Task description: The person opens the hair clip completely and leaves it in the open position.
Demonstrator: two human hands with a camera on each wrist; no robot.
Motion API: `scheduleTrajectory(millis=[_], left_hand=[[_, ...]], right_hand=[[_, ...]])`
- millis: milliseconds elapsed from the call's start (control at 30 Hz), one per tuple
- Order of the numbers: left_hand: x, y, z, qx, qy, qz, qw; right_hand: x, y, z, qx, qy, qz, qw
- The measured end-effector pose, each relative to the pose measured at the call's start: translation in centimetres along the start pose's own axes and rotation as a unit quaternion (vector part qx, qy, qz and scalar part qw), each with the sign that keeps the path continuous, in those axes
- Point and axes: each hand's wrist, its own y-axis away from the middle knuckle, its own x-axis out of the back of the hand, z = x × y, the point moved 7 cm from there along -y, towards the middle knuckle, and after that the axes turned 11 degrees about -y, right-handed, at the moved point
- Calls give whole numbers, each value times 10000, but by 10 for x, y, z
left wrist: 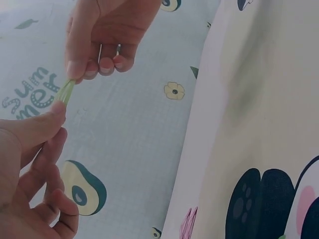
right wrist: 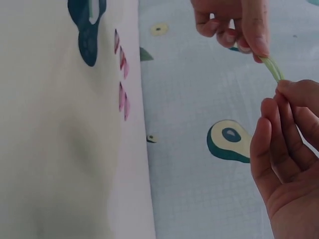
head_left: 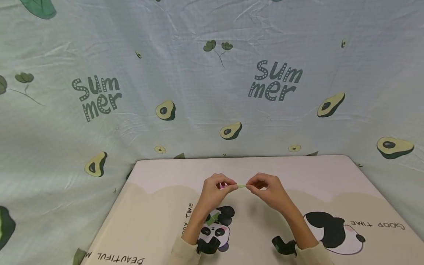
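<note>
Both ends of the pale green band (head_left: 241, 186) are hidden under the fingertips that pinch it, so only its short middle stretch shows; fine lines along it in the wrist views suggest several strands, though their number is hard to make out; a pink thing (left wrist: 188, 225) shows in part through the gap in the left hand (head_left: 213, 189) in the head view, and whether it is printed or lies loose I cannot tell; both sleeves (head_left: 185, 251) are cut off by the head view's lower edge; the band is held in the air above the far part of the surface (head_left: 159, 217), its long axis running left to right, almost level, from one hand to the other; the right wrist view shows it slightly bowed; the left hand pinches one end between thumb and forefinger, its other fingers curved loosely and apart; the right hand (head_left: 267, 188) pinches the opposite end between thumb and fingertips, the two hands near each other but not touching.
</note>
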Motion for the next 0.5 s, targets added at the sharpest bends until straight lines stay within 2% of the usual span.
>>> scheduleTrajectory(millis=[267, 500], left_hand=[[4, -3, 3, -162, -160, 416, 9989], [5, 1, 4, -358, -208, 573, 9975]], right_hand=[[2, 0, -7, 655, 292, 500, 9962], [0, 1, -4, 605, 243, 581, 9962]])
